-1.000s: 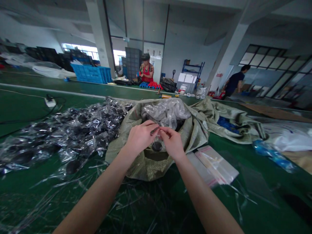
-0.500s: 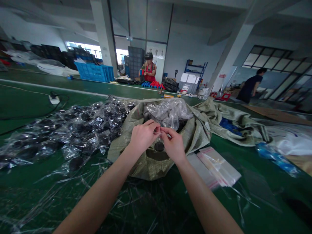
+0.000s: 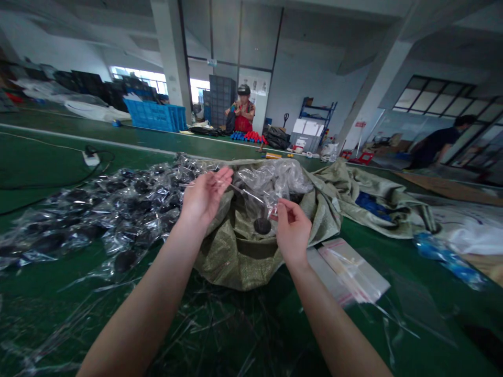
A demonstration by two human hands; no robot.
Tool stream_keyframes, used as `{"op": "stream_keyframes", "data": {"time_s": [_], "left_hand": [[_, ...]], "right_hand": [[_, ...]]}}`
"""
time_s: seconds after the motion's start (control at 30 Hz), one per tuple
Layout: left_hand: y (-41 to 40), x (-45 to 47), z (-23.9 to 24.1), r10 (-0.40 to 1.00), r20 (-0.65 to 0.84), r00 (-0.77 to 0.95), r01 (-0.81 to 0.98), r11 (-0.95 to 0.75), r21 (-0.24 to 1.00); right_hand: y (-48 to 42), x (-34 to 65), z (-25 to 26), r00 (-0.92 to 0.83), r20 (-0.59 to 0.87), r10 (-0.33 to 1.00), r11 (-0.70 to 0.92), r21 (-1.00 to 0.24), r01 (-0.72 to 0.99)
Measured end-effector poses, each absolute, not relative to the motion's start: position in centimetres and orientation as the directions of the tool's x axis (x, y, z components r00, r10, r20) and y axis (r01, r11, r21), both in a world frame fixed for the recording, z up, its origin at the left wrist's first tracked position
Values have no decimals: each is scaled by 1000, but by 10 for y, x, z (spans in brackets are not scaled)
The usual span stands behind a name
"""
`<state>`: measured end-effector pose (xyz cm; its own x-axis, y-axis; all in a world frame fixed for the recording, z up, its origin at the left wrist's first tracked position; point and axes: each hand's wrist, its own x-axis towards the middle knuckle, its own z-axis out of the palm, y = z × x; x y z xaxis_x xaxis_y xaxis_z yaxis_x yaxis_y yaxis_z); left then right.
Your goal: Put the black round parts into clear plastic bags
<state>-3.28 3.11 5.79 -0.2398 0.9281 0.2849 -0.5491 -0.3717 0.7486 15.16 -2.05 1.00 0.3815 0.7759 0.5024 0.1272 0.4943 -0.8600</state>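
My right hand [image 3: 293, 228] pinches the edge of a clear plastic bag [image 3: 257, 207] between thumb and fingertips. A dark round piece [image 3: 262, 226] sits low in that bag, over the mouth of an olive woven sack [image 3: 236, 256]. Up and to the left, my left hand [image 3: 206, 196] has its fingers stretched out, palm partly turned up. A thin clear strip [image 3: 247, 193] runs from those fingers toward the bag; whether the fingers grip it or it only clings is unclear. Crumpled clear plastic [image 3: 281, 178] lies in the sack.
Many bagged dark pieces [image 3: 137, 209] are heaped at left. Flat clear bags [image 3: 353, 267] lie at right, and loose strips [image 3: 212, 327] litter the green surface. Another woven sack [image 3: 373, 199] lies at right. A co-worker [image 3: 243, 110] is across the room; another person [image 3: 440, 141] is at far right.
My hands were together at the bag's top; my left hand has moved up and left, drawing out a thin strip. My right hand has shifted slightly right. The person at far right moved further right.
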Motion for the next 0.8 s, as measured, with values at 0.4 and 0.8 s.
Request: {"op": "stream_keyframes", "data": {"time_s": [0.4, 0.8], "left_hand": [[22, -31, 48, 966, 250, 68, -151, -238, 960], [13, 0, 40, 827, 504, 248, 167, -549, 819]], "right_hand": [[-27, 165, 32, 489, 460, 741, 494, -867, 67], [-22, 178, 38, 459, 411, 788, 495, -865, -76]]}}
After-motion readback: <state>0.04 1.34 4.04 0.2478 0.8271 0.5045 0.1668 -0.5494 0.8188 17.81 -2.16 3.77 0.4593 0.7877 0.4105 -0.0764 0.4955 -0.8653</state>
